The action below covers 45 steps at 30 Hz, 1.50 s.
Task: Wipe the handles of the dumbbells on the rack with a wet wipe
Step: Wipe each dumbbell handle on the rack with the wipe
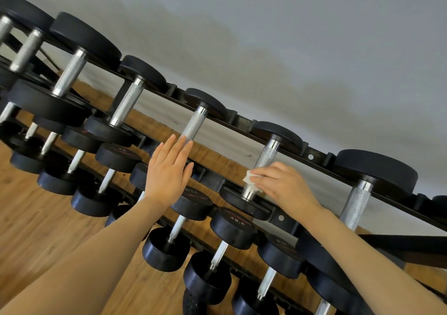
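A black rack (242, 119) holds rows of black dumbbells with knurled silver handles, running from upper left to lower right. My right hand (283, 184) holds a white wet wipe (249, 178) wrapped round the lower end of one top-row handle (267, 156). My left hand (169, 169) lies flat with straight fingers, its fingertips against the lower end of the neighbouring handle (194, 123) to the left. It holds nothing.
More dumbbells fill the lower tiers, one marked 22.5 (233, 225). A larger dumbbell (358, 203) sits to the right of my right hand. Behind the rack is a grey wall (290, 36); below is a wooden floor (36, 218).
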Tool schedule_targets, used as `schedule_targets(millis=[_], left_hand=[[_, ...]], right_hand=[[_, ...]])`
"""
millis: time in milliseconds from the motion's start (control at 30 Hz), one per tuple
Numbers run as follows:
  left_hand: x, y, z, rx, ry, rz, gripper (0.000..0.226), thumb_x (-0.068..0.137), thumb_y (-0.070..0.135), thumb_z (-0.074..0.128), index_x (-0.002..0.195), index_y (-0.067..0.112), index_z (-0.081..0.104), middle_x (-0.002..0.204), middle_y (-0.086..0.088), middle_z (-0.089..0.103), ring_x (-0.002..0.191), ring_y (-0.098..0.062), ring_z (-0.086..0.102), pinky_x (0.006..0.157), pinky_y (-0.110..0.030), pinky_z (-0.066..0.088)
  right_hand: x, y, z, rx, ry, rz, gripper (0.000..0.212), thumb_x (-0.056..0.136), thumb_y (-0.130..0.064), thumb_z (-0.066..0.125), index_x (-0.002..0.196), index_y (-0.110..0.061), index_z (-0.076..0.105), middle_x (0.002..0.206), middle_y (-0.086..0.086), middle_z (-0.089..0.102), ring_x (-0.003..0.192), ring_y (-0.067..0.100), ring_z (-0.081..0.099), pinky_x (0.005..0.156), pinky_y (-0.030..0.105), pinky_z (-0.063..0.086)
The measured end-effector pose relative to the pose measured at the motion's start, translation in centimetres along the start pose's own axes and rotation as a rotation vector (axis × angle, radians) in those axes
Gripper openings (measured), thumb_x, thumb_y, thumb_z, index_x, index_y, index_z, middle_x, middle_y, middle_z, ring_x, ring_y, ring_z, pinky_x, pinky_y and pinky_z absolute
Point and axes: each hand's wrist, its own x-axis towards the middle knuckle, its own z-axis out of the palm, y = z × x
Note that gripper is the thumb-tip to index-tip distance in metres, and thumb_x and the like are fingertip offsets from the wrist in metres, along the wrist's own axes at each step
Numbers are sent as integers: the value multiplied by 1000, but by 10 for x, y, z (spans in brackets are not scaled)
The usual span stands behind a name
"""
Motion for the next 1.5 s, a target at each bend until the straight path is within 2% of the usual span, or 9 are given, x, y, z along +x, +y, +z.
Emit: schedule_targets(millis=[200,600,700,833,967,1133,1233,1433,1500], left_hand=[[1,1,1,37,14,2,44,97,23,60,138,7,54,144,-15,52,138,-36,41,115,-50,29],[1,2,2,48,29,-7,47,90,17,70,134,5,59,141,-17,54,135,-38,45,111,-53,35],[0,3,2,53,42,-6,46,89,17,69,133,6,60,141,-17,55,135,-38,45,111,-52,34],[0,4,2,42,53,-6,45,91,17,68,133,6,60,141,-16,54,136,-38,43,112,-52,32],[-1,2,4,48,56,3,42,97,27,48,133,8,60,141,-16,54,137,-37,42,112,-51,32],[-1,1,5,45,47,9,47,96,30,40,132,8,60,142,-15,53,138,-37,41,111,-50,32],[-1,1,6,48,55,7,46,96,29,41,132,9,61,142,-15,53,138,-37,41,111,-51,33],[0,1,6,55,61,5,45,96,29,42,131,9,62,142,-15,54,138,-37,41,110,-51,33],[0,2,6,58,56,3,45,96,29,42,131,9,62,142,-15,54,138,-37,40,110,-51,32]], right_hand=[[-6,-20,0,-48,-106,-50,63,45,-12,96,104,-17,74,111,-4,69,90,17,64,66,27,52],[-4,2,-1,-85,91,92,37,66,-8,87,100,-14,74,114,0,69,87,24,63,68,37,55],[-6,1,2,-72,146,85,23,80,-15,76,103,-13,74,114,0,69,87,22,62,68,39,55],[-4,-15,6,-85,-61,-126,48,53,-14,94,98,-16,75,109,-4,70,89,16,62,71,27,51],[-1,-6,4,22,97,-2,28,71,-15,84,98,-17,76,107,-7,71,89,12,53,68,34,53],[-7,-18,2,-56,-175,-124,49,59,-11,88,105,-15,73,114,-4,69,91,17,62,73,30,53],[-2,-2,-9,-66,-42,-3,46,57,-7,90,100,-15,76,111,-4,71,91,19,65,74,31,52],[-4,-21,-1,-38,-168,0,38,99,-42,37,117,-20,63,114,-5,61,104,11,55,89,29,46],[-4,-17,-7,-56,-171,-3,24,98,-42,45,106,-27,61,102,-9,61,93,10,56,78,23,45]])
